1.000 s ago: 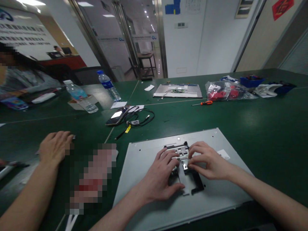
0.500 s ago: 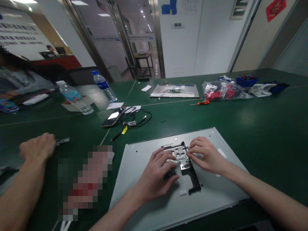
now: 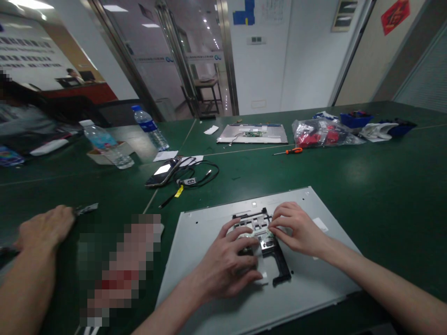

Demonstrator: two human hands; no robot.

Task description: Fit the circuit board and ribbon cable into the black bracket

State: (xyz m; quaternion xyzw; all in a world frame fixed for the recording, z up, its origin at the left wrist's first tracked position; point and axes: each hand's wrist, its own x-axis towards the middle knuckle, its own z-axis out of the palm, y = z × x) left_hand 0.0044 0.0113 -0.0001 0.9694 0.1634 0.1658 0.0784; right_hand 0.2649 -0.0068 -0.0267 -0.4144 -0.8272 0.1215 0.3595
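Observation:
A grey metal back panel (image 3: 209,232) lies flat on the green table (image 3: 366,186) in front of me. A black bracket frame (image 3: 279,272) with a small metal part (image 3: 262,231) sits at its middle. My left hand (image 3: 226,263) rests on the bracket's left side with fingers curled down over it. My right hand (image 3: 298,228) is on the bracket's upper right, fingertips pressed together on the metal part. What lies under the fingers is hidden.
Another person's hand (image 3: 44,228) and forearm lie at the left. Farther back lie a phone (image 3: 162,172) with black cables (image 3: 199,174), two water bottles (image 3: 104,144), an orange-handled screwdriver (image 3: 291,150), a second panel (image 3: 253,134) and plastic bags (image 3: 324,132).
My hands have shifted slightly on the bracket, the left one sliding down and left. The other person's hand at the left has drawn back toward the left edge.

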